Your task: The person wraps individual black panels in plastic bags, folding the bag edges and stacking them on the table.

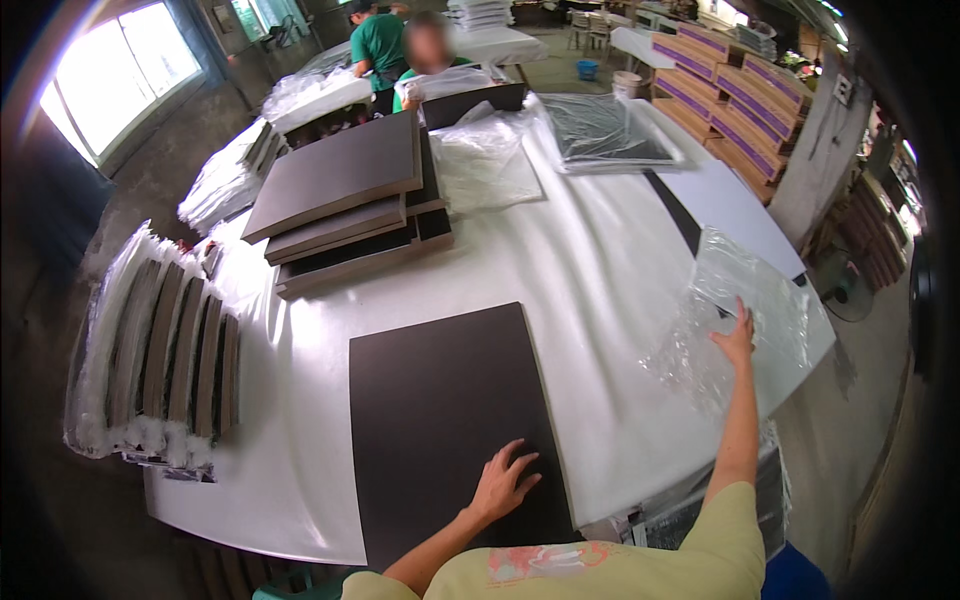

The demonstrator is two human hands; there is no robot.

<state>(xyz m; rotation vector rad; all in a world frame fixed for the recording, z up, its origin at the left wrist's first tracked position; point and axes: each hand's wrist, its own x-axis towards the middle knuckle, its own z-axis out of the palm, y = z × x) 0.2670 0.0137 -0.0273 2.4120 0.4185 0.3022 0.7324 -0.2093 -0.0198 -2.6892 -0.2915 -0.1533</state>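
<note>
A pale yellow T-shirt [640, 568] with a pinkish print fills the bottom of the view, worn by the person whose bare forearms reach over the worktable [290, 400]. That table, covered in a glossy whitish sheet that ripples toward the far side, is the largest thing here. On it, a dark brown rectangular panel [440, 400] lies flat directly in front of the person, its near end running down to the shirt. At the left edge, a row of foam-wrapped panels [165, 350] stands on edge, side by side. Beyond the flat panel, a stack of dark brown panels [340, 180] sits unevenly, the top one askew over those below. Past the table's far right corner rise piled brown cartons [735, 95] with purple bands. A crumpled clear plastic bag [765, 290] lies near the right edge, partly over a pale grey sheet [735, 205]. A plastic-wrapped dark panel [610, 140] rests farther back. Two co-workers in green tops are beyond the far end, one of them [378, 45] turned away.

The left hand [503, 482] is over the flat panel's near right part, fingers spread wide; firm contact is hard to tell. The right hand [737, 338] is at the clear bag, thumb well apart from the extended forefinger.
</note>
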